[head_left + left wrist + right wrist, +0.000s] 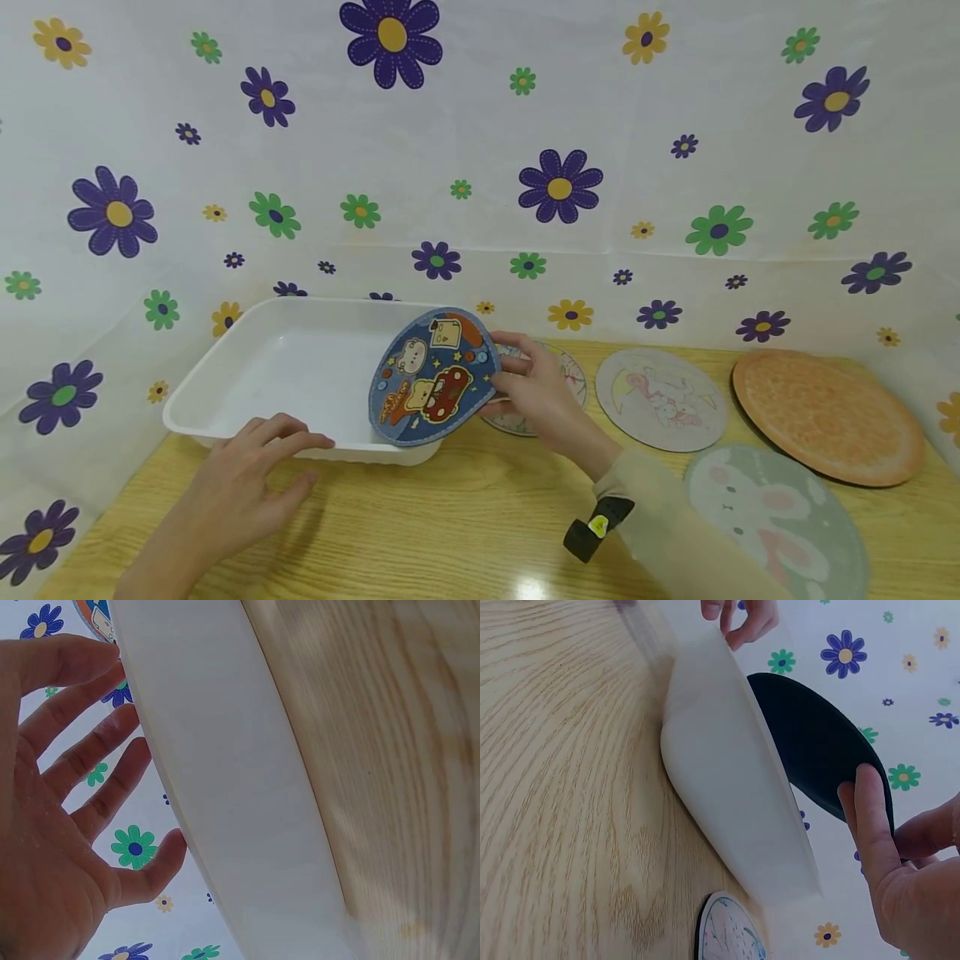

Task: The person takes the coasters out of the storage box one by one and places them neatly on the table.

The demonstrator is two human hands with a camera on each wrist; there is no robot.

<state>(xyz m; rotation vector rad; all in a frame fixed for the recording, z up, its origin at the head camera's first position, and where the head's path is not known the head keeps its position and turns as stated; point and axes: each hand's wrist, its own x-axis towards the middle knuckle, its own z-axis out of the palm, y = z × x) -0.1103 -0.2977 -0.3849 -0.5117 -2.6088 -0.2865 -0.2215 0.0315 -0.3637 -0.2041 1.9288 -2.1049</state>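
Note:
My right hand [543, 392] pinches the right edge of a round blue mouse pad [401, 379] with cartoon patches. The pad is tilted over the right front part of a white plastic basin [300, 358], its lower edge near the rim. In the right wrist view the pad's black underside [810, 735] shows, with fingers on it and the thumb at the other side. My left hand [247, 483] is at the basin's front rim, its fingers spread; in the left wrist view the fingertips [139, 750] are at the rim, holding nothing.
Several other round pads lie on the wooden table [480, 517] to the right: a partly hidden floral one [573, 379], a pale one [660, 400], an orange one [825, 417] and a green rabbit one [780, 517]. A flowered cloth [480, 125] hangs behind.

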